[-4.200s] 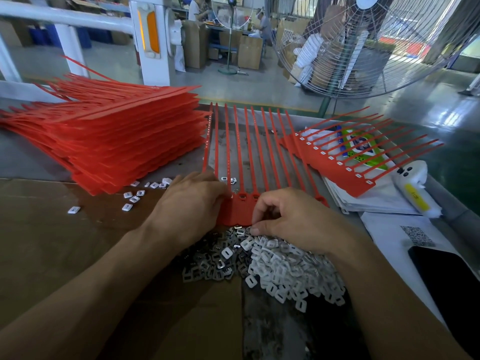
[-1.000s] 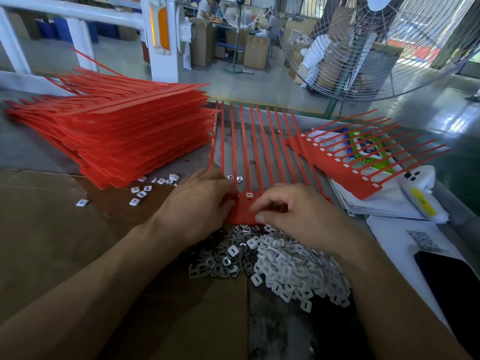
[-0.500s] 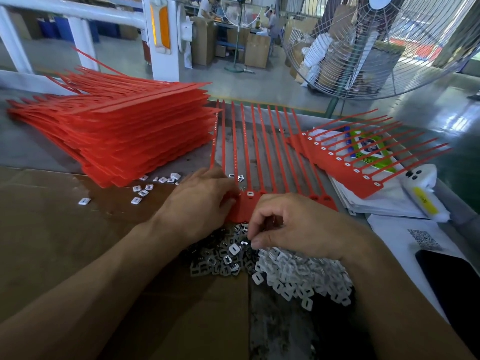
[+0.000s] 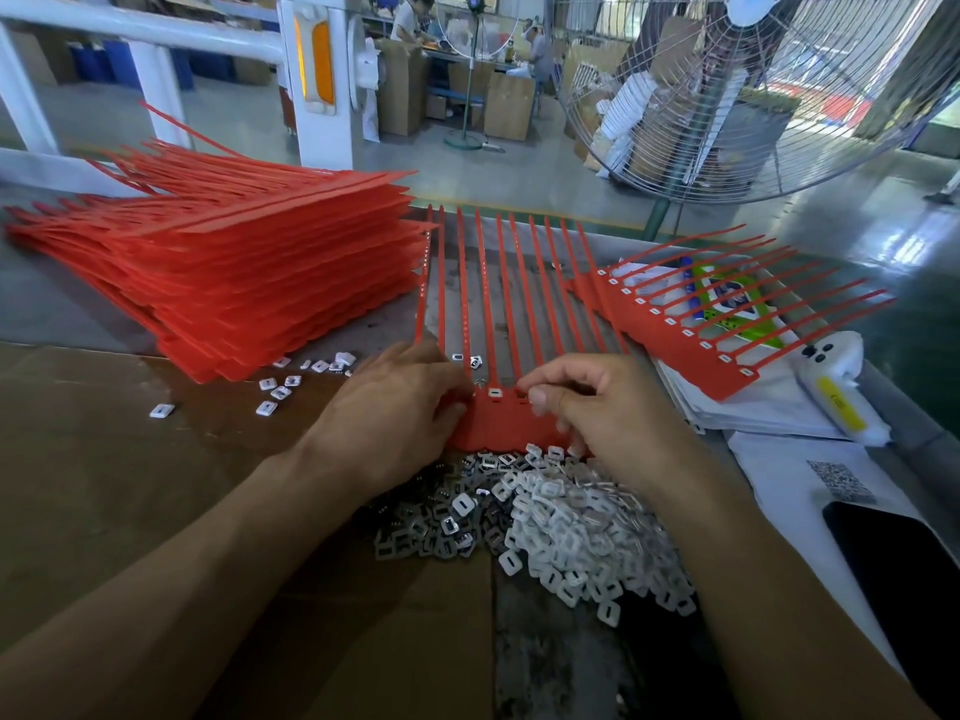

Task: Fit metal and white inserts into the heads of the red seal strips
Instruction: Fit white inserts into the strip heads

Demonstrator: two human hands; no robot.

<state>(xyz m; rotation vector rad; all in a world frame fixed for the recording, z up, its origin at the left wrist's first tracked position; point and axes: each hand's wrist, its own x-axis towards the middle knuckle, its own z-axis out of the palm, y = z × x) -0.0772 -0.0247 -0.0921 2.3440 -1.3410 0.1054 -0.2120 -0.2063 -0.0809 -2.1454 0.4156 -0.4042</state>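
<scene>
A red seal strip (image 4: 498,423) lies in the middle with its tails pointing away and its row of heads toward me. One head holds a white insert (image 4: 493,392). My left hand (image 4: 395,413) grips the strip's left end, fingers curled at the head row. My right hand (image 4: 597,407) has thumb and forefinger pinched together over a head just right of that insert; the small piece between them is hidden. Below the strip lie a heap of white inserts (image 4: 582,532) and a darker heap of metal inserts (image 4: 431,517).
A tall stack of red strips (image 4: 234,272) fills the left. A filled red strip (image 4: 691,330) lies on papers at the right, beside a white bottle (image 4: 836,397) and a black phone (image 4: 893,563). Loose white pieces (image 4: 280,392) lie on the cardboard.
My right hand dipped to the insert heaps half a second ago and has come back up to the head row. My left hand has stayed on the strip.
</scene>
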